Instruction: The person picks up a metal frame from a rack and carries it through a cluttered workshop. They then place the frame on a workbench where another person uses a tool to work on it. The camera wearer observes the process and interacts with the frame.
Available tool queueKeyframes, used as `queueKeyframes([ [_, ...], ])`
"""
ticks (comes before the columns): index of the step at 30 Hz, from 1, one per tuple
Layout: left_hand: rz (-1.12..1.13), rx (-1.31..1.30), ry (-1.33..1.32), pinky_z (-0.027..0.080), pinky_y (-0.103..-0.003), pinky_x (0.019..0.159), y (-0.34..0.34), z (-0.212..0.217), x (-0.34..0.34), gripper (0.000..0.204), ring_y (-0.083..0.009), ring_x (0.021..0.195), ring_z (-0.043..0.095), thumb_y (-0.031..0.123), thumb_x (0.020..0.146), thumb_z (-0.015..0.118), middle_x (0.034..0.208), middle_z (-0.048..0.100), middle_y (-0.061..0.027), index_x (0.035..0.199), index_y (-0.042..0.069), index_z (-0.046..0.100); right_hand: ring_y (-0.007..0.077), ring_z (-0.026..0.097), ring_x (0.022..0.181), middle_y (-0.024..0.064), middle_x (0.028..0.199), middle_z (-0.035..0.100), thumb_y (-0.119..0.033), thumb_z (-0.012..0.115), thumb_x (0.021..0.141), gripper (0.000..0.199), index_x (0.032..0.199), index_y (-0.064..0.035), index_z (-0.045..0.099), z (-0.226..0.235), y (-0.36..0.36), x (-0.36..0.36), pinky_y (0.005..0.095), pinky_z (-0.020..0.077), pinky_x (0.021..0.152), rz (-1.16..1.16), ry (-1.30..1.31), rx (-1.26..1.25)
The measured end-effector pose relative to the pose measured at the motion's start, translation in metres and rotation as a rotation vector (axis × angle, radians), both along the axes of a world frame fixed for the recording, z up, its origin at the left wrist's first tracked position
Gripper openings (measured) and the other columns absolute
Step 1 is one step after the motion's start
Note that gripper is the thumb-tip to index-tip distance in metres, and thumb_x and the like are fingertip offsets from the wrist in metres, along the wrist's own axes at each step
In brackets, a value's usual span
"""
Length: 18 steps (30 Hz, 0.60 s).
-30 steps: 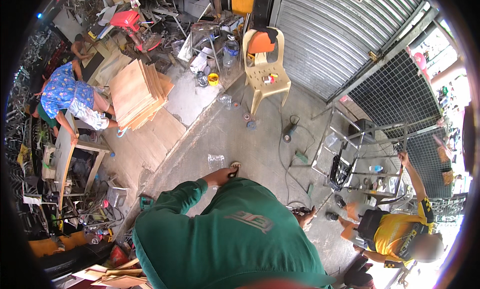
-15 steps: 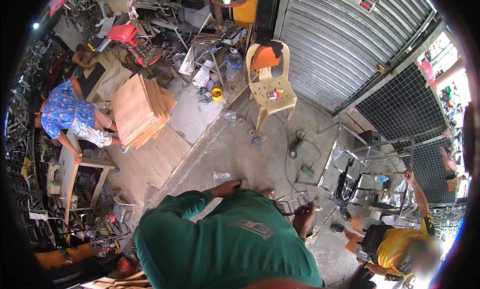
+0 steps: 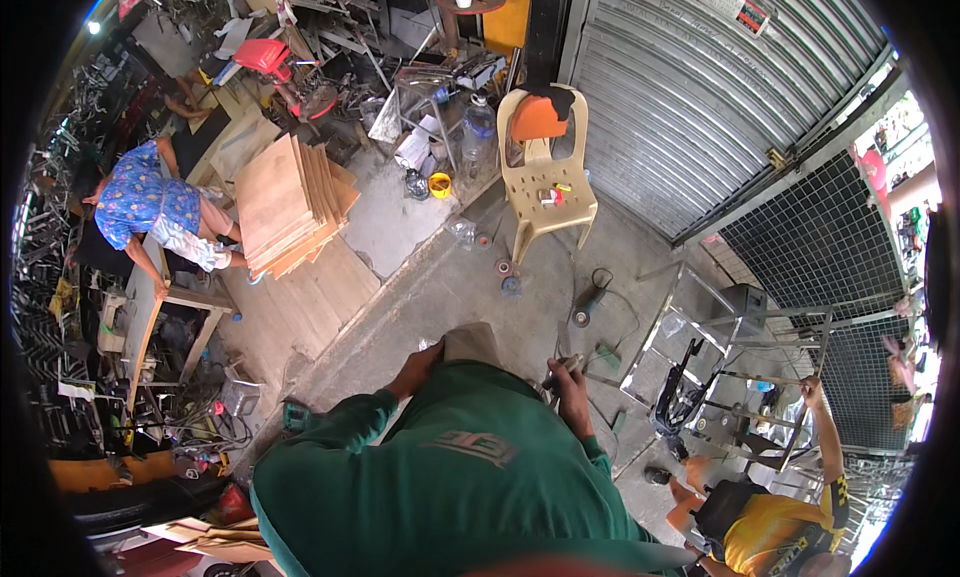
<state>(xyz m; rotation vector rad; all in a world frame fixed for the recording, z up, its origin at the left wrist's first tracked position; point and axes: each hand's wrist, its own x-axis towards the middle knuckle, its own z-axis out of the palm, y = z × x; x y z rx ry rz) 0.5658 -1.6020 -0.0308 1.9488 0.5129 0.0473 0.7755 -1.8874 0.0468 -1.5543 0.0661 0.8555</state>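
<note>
My left hand (image 3: 416, 368) is beside a grey-brown cloth-like shape (image 3: 472, 343) that looks like a bent trouser knee. Its fingers are partly hidden, so I cannot tell whether they are spread or closed. To the right, my right hand (image 3: 571, 390) is closed around a small dark and pale object (image 3: 565, 363), its kind unclear. Past that hand, an angle grinder (image 3: 588, 305) lies on the concrete with its cord, and a green block-like piece (image 3: 608, 354) lies nearer.
A beige plastic chair (image 3: 548, 192) stands ahead before a metal shutter (image 3: 720, 97). Plywood sheets (image 3: 290, 207) are stacked at left, near a person in a blue patterned shirt (image 3: 150, 202). At right, a person in yellow (image 3: 770, 522) grips a metal frame (image 3: 770, 377).
My right hand has moved forward and left, toward my body's middle. My left hand has shifted left, and more of the grey-brown shape shows. The view has tilted slightly.
</note>
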Motion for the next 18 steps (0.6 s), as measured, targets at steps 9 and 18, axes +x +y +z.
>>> queueKeyframes([
  [9,-0.399,0.242,0.225,0.05,-0.051,0.091,0.101,0.006,0.073,0.038,-0.0445,0.105,0.062,0.012,0.089,0.061,0.123,0.063,-0.0269,0.123,-0.001,0.055,0.0135,0.053,0.068,0.0033,0.074,0.06,-0.042,0.073,0.087,0.039,0.098,-0.0065,0.062,-0.005,0.077,0.062,0.0287,0.0388,0.065,-0.077,0.074,-0.116],
  [18,-0.601,0.849,0.196,0.041,-0.049,0.106,0.196,0.061,0.19,0.058,-0.0408,0.127,0.05,0.015,0.082,0.068,0.147,0.049,-0.0218,0.137,0.002,0.055,0.0158,0.059,0.084,0.0066,0.088,0.068,-0.041,0.078,0.085,0.04,0.112,-0.0121,0.073,-0.045,0.143,0.088,0.0309,0.045,0.07,-0.164,-0.105,-0.072],
])
